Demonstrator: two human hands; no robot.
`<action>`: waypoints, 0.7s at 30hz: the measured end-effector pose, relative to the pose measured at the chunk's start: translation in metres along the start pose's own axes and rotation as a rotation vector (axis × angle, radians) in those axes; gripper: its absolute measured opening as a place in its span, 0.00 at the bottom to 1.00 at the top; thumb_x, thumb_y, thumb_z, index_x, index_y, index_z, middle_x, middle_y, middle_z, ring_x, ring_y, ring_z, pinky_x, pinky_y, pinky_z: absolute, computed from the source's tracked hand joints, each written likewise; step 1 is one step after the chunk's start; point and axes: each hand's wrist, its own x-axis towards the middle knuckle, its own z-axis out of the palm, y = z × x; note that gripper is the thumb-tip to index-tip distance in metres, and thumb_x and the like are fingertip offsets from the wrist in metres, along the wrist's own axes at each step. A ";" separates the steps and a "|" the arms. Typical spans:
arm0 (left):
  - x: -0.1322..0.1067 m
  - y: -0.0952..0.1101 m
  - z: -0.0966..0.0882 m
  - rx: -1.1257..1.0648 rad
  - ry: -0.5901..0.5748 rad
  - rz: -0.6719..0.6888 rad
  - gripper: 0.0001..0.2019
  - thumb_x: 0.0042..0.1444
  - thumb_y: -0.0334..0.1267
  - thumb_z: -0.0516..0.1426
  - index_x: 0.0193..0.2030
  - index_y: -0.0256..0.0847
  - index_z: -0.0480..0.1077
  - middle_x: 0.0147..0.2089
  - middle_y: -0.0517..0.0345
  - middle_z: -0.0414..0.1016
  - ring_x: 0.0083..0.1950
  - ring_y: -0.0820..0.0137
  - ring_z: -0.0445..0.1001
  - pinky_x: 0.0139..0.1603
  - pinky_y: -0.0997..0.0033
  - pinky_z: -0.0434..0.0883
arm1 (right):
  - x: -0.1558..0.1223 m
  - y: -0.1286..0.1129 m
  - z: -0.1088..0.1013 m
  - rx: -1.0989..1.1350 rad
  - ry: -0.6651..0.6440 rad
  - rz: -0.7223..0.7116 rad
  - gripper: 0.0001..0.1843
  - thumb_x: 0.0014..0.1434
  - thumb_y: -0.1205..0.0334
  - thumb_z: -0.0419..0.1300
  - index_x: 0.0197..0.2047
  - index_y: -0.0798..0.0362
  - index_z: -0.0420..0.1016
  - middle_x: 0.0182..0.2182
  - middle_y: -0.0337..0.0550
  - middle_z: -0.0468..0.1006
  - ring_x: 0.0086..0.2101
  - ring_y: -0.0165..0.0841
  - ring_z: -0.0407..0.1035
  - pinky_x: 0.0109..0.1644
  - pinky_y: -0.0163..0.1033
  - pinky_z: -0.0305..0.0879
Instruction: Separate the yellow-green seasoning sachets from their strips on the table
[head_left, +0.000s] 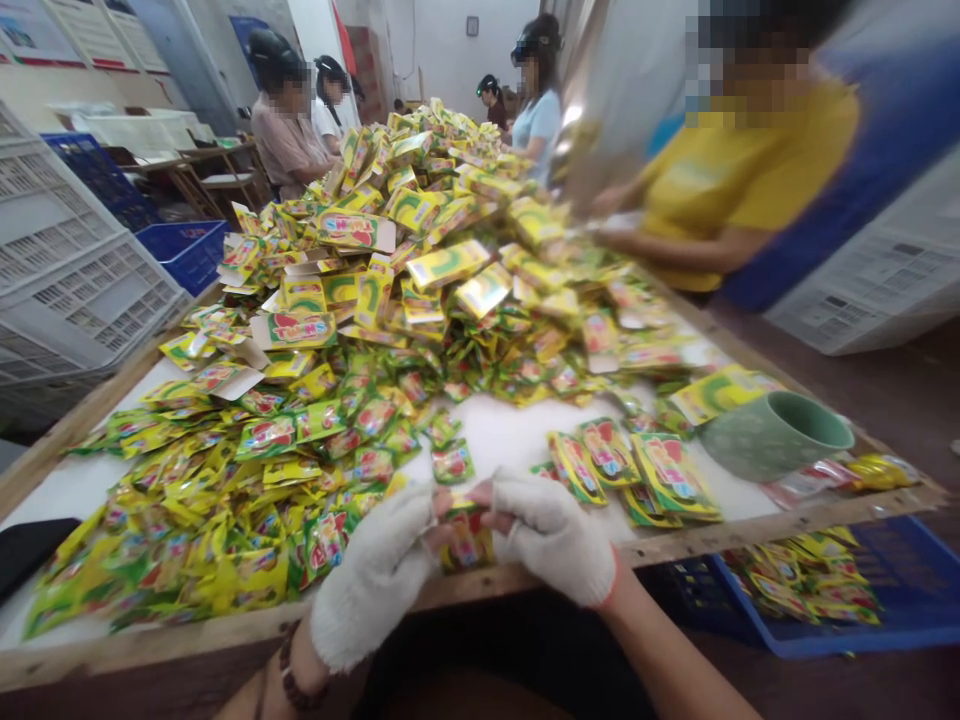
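My left hand (386, 565), in a white knit glove with bare fingertips, is closed on the left edge of a small yellow, green and red printed packet (466, 540). My right hand (553, 535), gloved the same way, pinches the packet's right side. The fingers cover part of it, near the table's front edge. A heap of shiny printed sachets (225, 520) spreads beside my left hand. One sachet (453, 461) lies just beyond my fingers. To the right of my right hand rest several flat printed packets (675, 475).
A tall pile of yellow cartons (442, 265) fills the table's far part. At the right stands a green cup (776, 435); a blue crate (885, 590) of packets sits below. A dark phone-like object (30, 550) lies left. Several people work around the table, one in a yellow shirt (750, 180).
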 end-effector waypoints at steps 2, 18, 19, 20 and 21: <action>-0.001 -0.003 0.004 0.011 -0.005 -0.049 0.13 0.57 0.31 0.55 0.47 0.44 0.74 0.47 0.53 0.78 0.49 0.65 0.76 0.52 0.68 0.72 | -0.004 0.001 0.008 -0.036 0.014 0.012 0.09 0.57 0.70 0.57 0.40 0.52 0.76 0.32 0.40 0.74 0.34 0.31 0.69 0.39 0.34 0.66; 0.087 0.046 0.049 -1.085 -0.384 -1.227 0.24 0.45 0.55 0.63 0.44 0.40 0.70 0.38 0.51 0.75 0.38 0.67 0.76 0.36 0.69 0.73 | -0.025 -0.005 -0.145 -0.628 0.315 0.797 0.38 0.50 0.45 0.63 0.60 0.51 0.61 0.40 0.49 0.77 0.40 0.45 0.72 0.45 0.45 0.64; 0.093 0.051 0.056 -1.049 -0.418 -1.185 0.25 0.45 0.56 0.63 0.44 0.41 0.70 0.35 0.53 0.75 0.36 0.68 0.76 0.35 0.70 0.73 | -0.032 0.000 -0.154 -0.685 0.298 0.892 0.40 0.51 0.42 0.61 0.62 0.52 0.60 0.39 0.52 0.77 0.40 0.48 0.72 0.45 0.47 0.63; 0.100 0.056 0.063 -0.995 -0.423 -1.089 0.25 0.45 0.58 0.61 0.44 0.42 0.71 0.32 0.55 0.75 0.33 0.68 0.76 0.33 0.70 0.73 | -0.039 0.005 -0.159 -0.712 0.269 0.972 0.40 0.53 0.39 0.58 0.61 0.54 0.60 0.39 0.54 0.78 0.41 0.50 0.72 0.45 0.48 0.63; 0.106 0.061 0.071 -0.944 -0.435 -0.983 0.26 0.45 0.59 0.61 0.43 0.42 0.72 0.29 0.56 0.75 0.31 0.68 0.75 0.32 0.69 0.73 | -0.045 0.009 -0.162 -0.717 0.231 1.021 0.39 0.54 0.37 0.54 0.61 0.55 0.61 0.39 0.57 0.78 0.42 0.50 0.73 0.46 0.49 0.63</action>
